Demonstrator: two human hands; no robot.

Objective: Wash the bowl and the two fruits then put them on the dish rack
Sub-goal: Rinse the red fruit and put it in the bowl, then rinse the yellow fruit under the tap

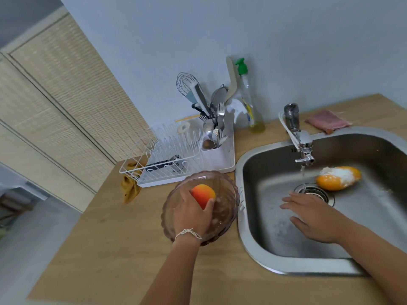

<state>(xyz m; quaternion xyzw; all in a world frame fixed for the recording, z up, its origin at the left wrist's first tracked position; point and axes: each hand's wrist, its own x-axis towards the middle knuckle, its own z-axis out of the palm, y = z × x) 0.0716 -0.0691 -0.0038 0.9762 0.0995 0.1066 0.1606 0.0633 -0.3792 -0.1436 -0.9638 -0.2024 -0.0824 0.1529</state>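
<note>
The left hand is reaching into the bowl, which is sitting on the tabletop just beside the sink, and its fingers are closing around a round orange-red fruit inside it, thumb on one side and the rest hidden behind the fruit; the grip is looking like the start of a lift toward the water, though that is only a guess. The right hand is lying low in the sink basin with its fingers spread apart and holding nothing, just short of the drain and the thin stream falling from the tap, probably rinsing itself or waiting to take the next piece. The second fruit, longer and orange, is resting on the sink floor just beside the drain, with white foam covering part of it, so it seems to be soaped but not yet rinsed. The dish rack is standing on the tabletop behind the bowl, near enough for an easy set-down, and none of the three things is on it yet. A soap bottle is waiting by the wall behind the sink.
</note>
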